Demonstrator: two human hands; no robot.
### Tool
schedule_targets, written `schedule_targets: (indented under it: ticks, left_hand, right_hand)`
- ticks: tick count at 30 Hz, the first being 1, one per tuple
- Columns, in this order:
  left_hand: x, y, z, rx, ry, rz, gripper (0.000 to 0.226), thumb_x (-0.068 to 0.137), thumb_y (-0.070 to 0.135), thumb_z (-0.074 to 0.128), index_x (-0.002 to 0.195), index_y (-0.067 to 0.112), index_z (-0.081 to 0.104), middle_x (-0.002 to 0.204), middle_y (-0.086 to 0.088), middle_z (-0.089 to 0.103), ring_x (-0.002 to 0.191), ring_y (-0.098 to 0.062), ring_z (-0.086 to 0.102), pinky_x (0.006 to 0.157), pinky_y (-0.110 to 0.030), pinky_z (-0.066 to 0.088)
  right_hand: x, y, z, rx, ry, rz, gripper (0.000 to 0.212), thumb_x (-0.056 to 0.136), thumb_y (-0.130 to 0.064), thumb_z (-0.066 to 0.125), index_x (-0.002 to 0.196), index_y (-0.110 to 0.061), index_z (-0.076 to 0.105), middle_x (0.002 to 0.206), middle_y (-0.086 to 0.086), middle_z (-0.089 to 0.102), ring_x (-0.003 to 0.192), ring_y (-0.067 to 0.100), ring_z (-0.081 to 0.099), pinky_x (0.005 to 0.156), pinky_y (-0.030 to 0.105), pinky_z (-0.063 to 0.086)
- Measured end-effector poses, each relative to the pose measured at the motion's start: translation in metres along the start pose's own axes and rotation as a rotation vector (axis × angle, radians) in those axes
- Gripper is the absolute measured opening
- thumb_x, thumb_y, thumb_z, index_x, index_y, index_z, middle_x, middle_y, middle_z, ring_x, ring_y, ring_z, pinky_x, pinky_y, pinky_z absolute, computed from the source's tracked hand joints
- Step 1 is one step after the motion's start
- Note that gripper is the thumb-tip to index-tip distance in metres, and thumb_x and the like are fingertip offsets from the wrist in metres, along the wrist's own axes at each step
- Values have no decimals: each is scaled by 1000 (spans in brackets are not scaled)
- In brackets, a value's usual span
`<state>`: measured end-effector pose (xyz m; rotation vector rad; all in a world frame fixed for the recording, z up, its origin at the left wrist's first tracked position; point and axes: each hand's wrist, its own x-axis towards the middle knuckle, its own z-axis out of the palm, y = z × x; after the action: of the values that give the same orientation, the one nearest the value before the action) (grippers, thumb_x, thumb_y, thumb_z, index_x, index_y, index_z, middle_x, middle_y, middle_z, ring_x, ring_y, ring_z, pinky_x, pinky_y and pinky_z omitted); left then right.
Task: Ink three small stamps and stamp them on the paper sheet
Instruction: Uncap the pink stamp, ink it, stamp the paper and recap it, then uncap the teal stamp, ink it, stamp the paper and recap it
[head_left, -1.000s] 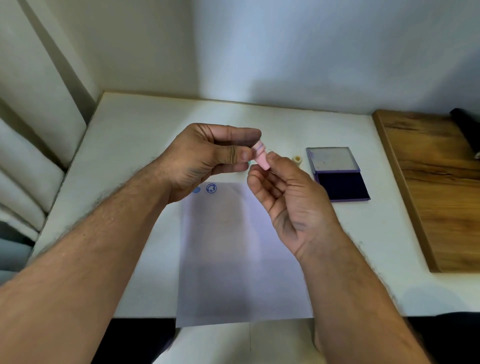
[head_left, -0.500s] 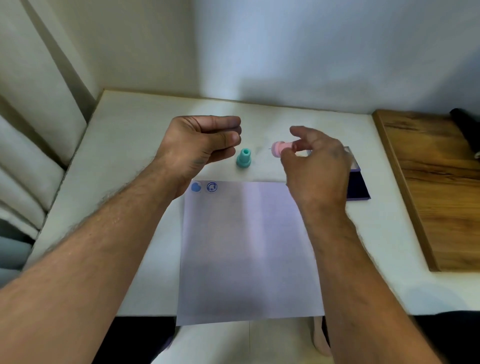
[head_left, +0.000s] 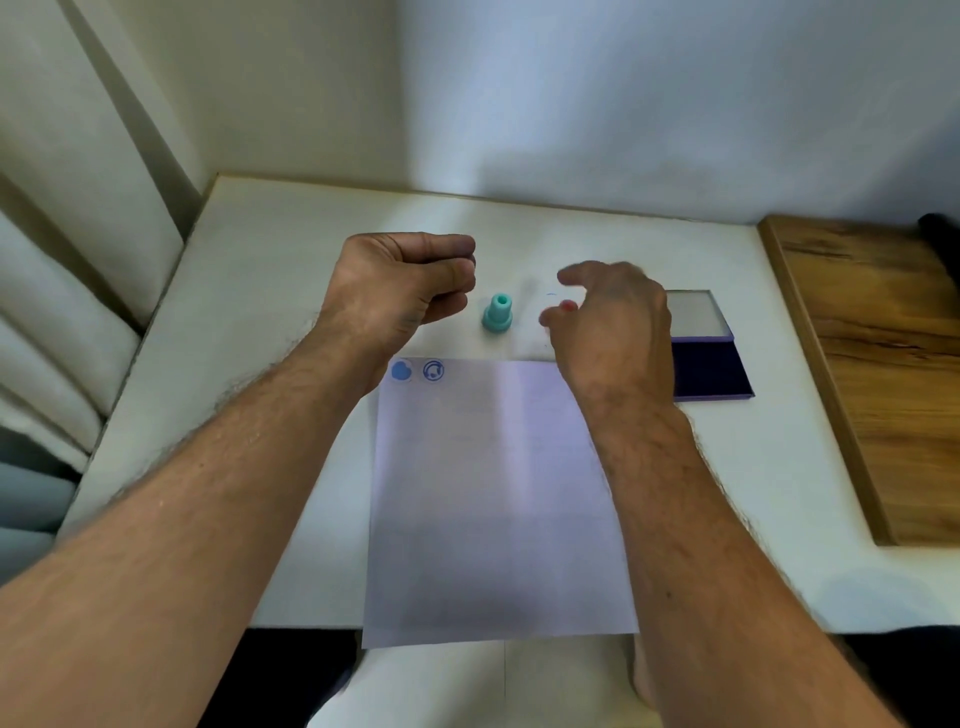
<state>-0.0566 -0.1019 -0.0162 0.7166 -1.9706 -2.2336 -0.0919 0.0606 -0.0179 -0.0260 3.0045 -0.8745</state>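
Note:
A sheet of paper (head_left: 493, 493) lies on the white table (head_left: 270, 291) and hangs over its near edge. Two blue prints (head_left: 417, 371) sit in its far left corner. A teal stamp (head_left: 497, 313) stands upright just beyond the sheet. My left hand (head_left: 405, 283) hovers left of it, curled into a loose fist; nothing shows inside. My right hand (head_left: 615, 332) is to the right of the teal stamp, blurred, pinching a pink stamp (head_left: 569, 305) of which only a tip shows. The open ink pad (head_left: 714, 369) lies partly behind that hand.
The ink pad's lid (head_left: 693, 314) lies open behind the dark pad. A wooden board (head_left: 878, 374) takes up the table's right side, with a dark object (head_left: 940, 234) at its far end. Curtain folds (head_left: 62, 312) hang at the left, and a wall rises close behind.
My hands were together pulling at the pink stamp, then parted. My right hand carried the pink stamp to the right and has now turned it down under the fingers. The teal stamp came into view.

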Motion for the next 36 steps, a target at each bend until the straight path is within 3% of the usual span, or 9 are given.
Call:
schedule_targets:
  ticks: [3, 8, 14, 18, 23, 29, 32, 36]
  left_hand:
    - [0, -1, 1, 7, 1, 1, 20, 81, 2, 73, 99, 8, 76, 94, -11, 76, 94, -26, 72, 80, -29, 59]
    - [0, -1, 1, 16, 4, 14, 21, 81, 0, 72, 100, 8, 75, 94, -9, 76, 95, -26, 72, 81, -29, 59]
    - [0, -1, 0, 11, 11, 21, 22, 80, -1, 72, 101, 7, 75, 96, -11, 75, 96, -26, 72, 80, -28, 59]
    - [2, -2, -1, 8, 21, 20, 24, 80, -1, 72, 103, 7, 74, 95, -11, 75, 95, -25, 72, 79, -27, 59]
    - [3, -6, 1, 59, 31, 31, 27, 80, -2, 72, 104, 9, 74, 95, -8, 76, 94, -22, 72, 82, -30, 59]
    - [-3, -6, 4, 264, -34, 154, 33, 78, 7, 75, 106, 23, 74, 98, 5, 75, 94, -4, 70, 93, -28, 54]
    - [-9, -6, 10, 367, -119, 222, 45, 75, 10, 77, 114, 31, 69, 108, 11, 71, 101, -1, 67, 94, -30, 53]
    - [-14, -8, 16, 381, -232, 211, 46, 74, 8, 79, 113, 31, 70, 107, 11, 72, 98, -7, 70, 92, -37, 55]
  right_hand:
    - [-11, -11, 0, -52, 69, -129, 38, 92, -17, 65, 129, -22, 62, 132, 1, 59, 109, 18, 63, 85, 19, 42]
    - [-21, -24, 14, -110, -56, -276, 49, 92, -6, 55, 138, -24, 54, 134, 4, 57, 120, 24, 57, 96, 30, 45]
    - [-19, -25, 23, -143, -97, -258, 52, 95, -3, 49, 141, -25, 50, 134, 6, 57, 120, 26, 56, 95, 31, 45]
    - [-17, -24, 27, -146, -113, -268, 50, 94, -1, 47, 137, -26, 55, 128, 8, 59, 114, 29, 58, 92, 34, 47]
    - [-12, -19, 27, -133, -114, -213, 44, 92, -2, 52, 130, -24, 62, 126, 6, 62, 113, 26, 60, 92, 28, 46]
    - [-17, -9, 11, 296, 18, -52, 26, 89, -21, 69, 115, -23, 73, 112, -5, 73, 102, 9, 66, 95, 20, 49]
    - [-18, -4, 6, 556, 30, 96, 23, 86, -22, 73, 108, -22, 76, 102, -9, 76, 87, 1, 68, 85, 16, 54]
    - [-22, -1, 4, 795, -15, 225, 17, 84, -28, 75, 99, -21, 77, 89, 0, 78, 61, 4, 59, 68, 27, 52]
